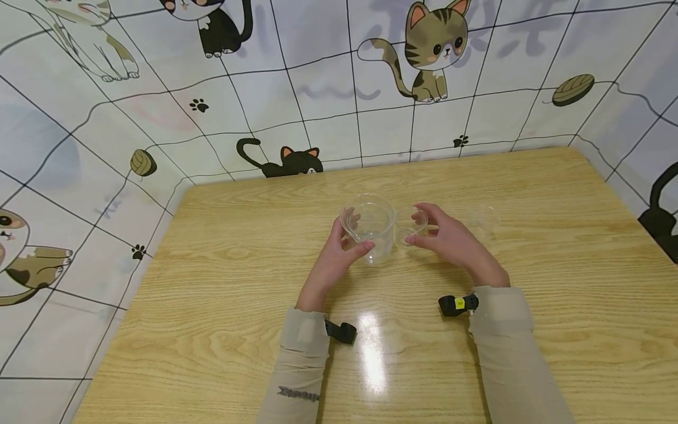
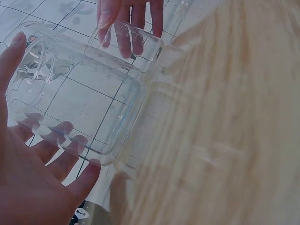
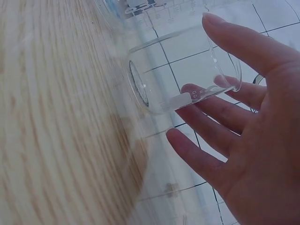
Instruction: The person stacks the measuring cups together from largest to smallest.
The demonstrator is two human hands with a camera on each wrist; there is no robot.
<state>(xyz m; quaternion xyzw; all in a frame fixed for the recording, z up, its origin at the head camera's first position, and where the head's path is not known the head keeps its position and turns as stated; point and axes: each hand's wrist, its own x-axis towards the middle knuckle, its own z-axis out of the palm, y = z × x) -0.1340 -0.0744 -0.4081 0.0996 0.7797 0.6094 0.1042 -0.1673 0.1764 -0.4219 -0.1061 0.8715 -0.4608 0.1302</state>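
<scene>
Beige sleeves (image 1: 299, 365) are reaching up from the lower edge, nearest the viewer, each carrying a small black wrist camera (image 1: 343, 333).

Going left to right, the left hand (image 1: 336, 250) is grasping a larger clear beaker (image 1: 384, 238), its thumb lying on the near side and its fingers curling around the far side. This beaker is standing upright on the wood-grain counter (image 1: 222, 265), between the two hands. Just to its right, a smaller clear beaker (image 1: 404, 225) is also standing upright, and the right hand (image 1: 452, 238) is grasping it, thumb near and fingers on the far side. The two glasses are sitting side by side; whether their walls are touching is hard to tell. Past the right hand, a faint clear outline (image 1: 484, 219) is showing, too pale to identify. Beyond both hands, a wall covering (image 1: 323, 47) printed with cartoon cats is rising behind the counter.

For a sound hold, thumb and fingers should probably be pressing lightly and evenly from opposite sides, since smooth glass is likely to slip. With the beakers standing so close, slow, level handling would probably be guarding against a knock.
</scene>
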